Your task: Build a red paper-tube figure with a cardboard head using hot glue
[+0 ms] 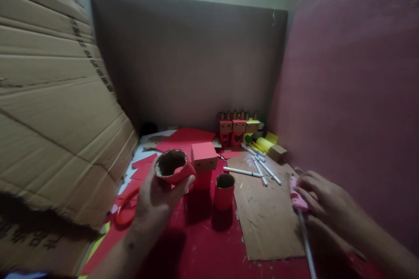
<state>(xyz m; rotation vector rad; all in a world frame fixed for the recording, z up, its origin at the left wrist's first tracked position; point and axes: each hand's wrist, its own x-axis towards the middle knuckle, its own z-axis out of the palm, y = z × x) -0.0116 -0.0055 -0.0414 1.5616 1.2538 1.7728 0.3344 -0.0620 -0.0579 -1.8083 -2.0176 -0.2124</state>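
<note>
My left hand (160, 196) is closed around a red paper-covered cardboard tube (175, 176), raised and tilted so that its rough brown open end shows. Just behind it stands a red tube figure with a box-shaped head (203, 159), its brown front marked with two dark eyes. A second red tube (224, 194) stands upright on the red tabletop, apart from both hands. At the right, my right hand (319, 191) grips a pink glue gun (297, 196) with a long clear glue stick (307, 242) running out of its back. The gun's nozzle is hard to make out.
A cardboard sheet (268, 222) carries several white markers (244, 171). Behind are finished box-headed figures (238, 127) and a yellow tube (264, 144). Red paper (186, 138) and orange-handled scissors (121, 213) lie left. Cardboard (59, 108) and a pink wall (353, 95) flank the table.
</note>
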